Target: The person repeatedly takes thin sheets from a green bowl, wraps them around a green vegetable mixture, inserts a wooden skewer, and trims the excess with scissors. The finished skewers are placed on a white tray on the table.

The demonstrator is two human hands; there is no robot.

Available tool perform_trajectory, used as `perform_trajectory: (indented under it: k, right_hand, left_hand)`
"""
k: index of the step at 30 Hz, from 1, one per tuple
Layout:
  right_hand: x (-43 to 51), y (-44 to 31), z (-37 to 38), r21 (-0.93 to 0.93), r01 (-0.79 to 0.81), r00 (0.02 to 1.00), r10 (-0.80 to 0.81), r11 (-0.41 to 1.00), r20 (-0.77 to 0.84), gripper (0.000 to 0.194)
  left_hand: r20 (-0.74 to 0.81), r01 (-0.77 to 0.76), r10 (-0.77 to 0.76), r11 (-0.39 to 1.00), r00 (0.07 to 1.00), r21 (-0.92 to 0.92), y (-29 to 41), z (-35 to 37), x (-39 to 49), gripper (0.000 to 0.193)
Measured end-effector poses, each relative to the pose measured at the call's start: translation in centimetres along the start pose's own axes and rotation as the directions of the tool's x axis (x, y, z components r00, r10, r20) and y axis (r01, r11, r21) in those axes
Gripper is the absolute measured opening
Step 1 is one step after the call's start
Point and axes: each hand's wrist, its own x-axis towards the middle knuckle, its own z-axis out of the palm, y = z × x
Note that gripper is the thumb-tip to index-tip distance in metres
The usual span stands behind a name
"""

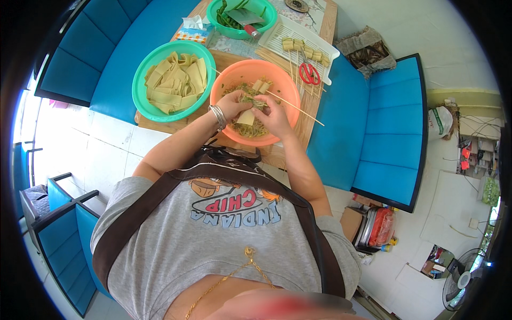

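My left hand (232, 105) and my right hand (273, 116) meet over an orange plastic bowl (286, 76), both gripping a small bunch of shredded vegetables (256, 102). A flat pale yellow strip of tofu skin (246, 117) hangs just below the bunch. In the bowl lie more shredded vegetables (249, 130). A wooden skewer (302, 111) with rolled pieces (261, 85) near its far end rests across the bowl's right rim. Left of it, a green bowl (138, 86) holds many flat tofu skin strips (172, 82).
A white tray (276, 32) at the back right holds filled skewers (306, 51), with red-handled scissors (309, 74) over its near edge. Bare skewers (276, 60) lie beside it. Behind are a green bowl (273, 18) of green peppers with a cleaver (244, 17) and a tissue pack (193, 33).
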Motion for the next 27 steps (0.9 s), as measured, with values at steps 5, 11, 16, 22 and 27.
perform_trajectory:
  k: [5, 11, 16, 22, 27]
  right_hand:
    - [-0.1, -0.2, 0.6, -0.323, 0.231, 0.962, -0.266, 0.918, -0.067, 0.012]
    - [-0.2, -0.9, -0.1, -0.492, 0.368, 0.91, -0.415, 0.789, 0.015, 0.004]
    - [-0.3, -1.3, 0.5, 0.015, -0.027, 0.994, 0.028, 1.0, -0.101, 0.01]
    - [-0.1, -0.9, 0.3, -0.439, 0.421, 0.876, -0.482, 0.794, -0.031, 0.013]
    - [-0.3, -0.8, 0.1, -0.234, 0.287, 0.946, -0.313, 0.929, -0.08, 0.011]
  left_hand:
    - [0.016, -0.011, 0.016, 0.962, 1.0, -0.274, -1.3, 0.9, 0.1, 0.021]
    - [0.174, 0.094, -0.009, 0.869, 0.985, -0.486, -0.2, 0.5, -0.5, 0.021]
    - [0.062, -0.034, 0.043, 0.99, 0.997, -0.136, 0.2, 0.4, -0.7, 0.015]
    - [0.086, 0.1, -0.073, 0.924, 0.994, -0.37, 0.6, 0.8, -1.2, 0.019]
    - [0.157, 0.145, -0.088, 0.901, 0.984, -0.408, 1.0, 0.2, -0.9, 0.023]
